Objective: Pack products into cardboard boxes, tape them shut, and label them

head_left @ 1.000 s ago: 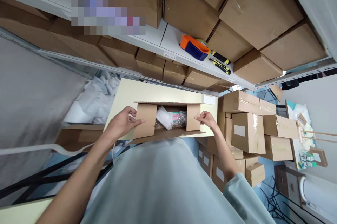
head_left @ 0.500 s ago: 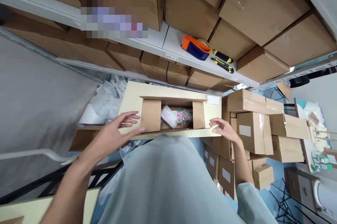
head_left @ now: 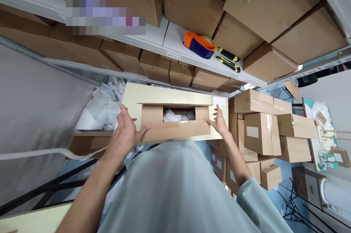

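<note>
On the pale yellow table [head_left: 170, 92] in front of me sits a long cardboard box [head_left: 175, 130]. Its two short end flaps are folded in and the near long flap lies partly over the opening. Through the gap show a white wrapped item [head_left: 171, 116] and clear bubble wrap [head_left: 189, 115]. My left hand [head_left: 127, 125] is at the box's left end, fingers spread, its thumb at the near flap's corner. At the right end my right hand [head_left: 218, 120] has its fingers apart, the thumb touching the flap. Neither hand grips the box.
Above the table runs a shelf with cardboard boxes, an orange and blue tape dispenser [head_left: 199, 45] and two yellow-black utility knives [head_left: 229, 64]. Cardboard boxes [head_left: 260, 132] are stacked to the right. Crumpled white packing material [head_left: 98, 107] lies at left. A white label [head_left: 219, 101] rests on the table.
The near long flap has come up and over the opening, covering part of the contents. My right hand has moved left to the box, and my left hand sits closer to its corner.
</note>
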Demonstrator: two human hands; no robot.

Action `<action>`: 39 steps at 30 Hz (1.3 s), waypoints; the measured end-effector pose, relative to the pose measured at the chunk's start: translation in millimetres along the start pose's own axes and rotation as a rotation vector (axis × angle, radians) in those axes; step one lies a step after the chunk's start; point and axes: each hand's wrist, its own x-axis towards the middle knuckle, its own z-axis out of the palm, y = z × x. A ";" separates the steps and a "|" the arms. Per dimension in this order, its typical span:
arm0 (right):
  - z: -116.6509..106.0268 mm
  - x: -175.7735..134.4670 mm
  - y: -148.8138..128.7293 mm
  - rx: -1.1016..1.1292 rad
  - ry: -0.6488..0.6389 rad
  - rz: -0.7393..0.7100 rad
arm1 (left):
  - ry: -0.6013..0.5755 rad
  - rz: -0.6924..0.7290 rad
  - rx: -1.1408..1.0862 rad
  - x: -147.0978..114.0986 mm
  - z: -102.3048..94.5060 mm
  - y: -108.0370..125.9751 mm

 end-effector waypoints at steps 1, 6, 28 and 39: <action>-1.7 4.6 -0.6 -0.015 0.003 -0.056 | 0.014 0.062 0.010 2.7 -1.7 2.7; -16.8 10.7 -5.2 -0.167 -0.015 -0.389 | -0.034 0.280 0.084 8.9 -13.5 12.2; 9.6 10.7 22.7 0.457 -0.146 -0.060 | -0.095 -0.058 -0.289 16.8 18.3 -12.4; -9.7 32.2 11.6 0.478 -0.380 0.105 | -0.189 -0.077 -0.312 34.2 8.5 -18.6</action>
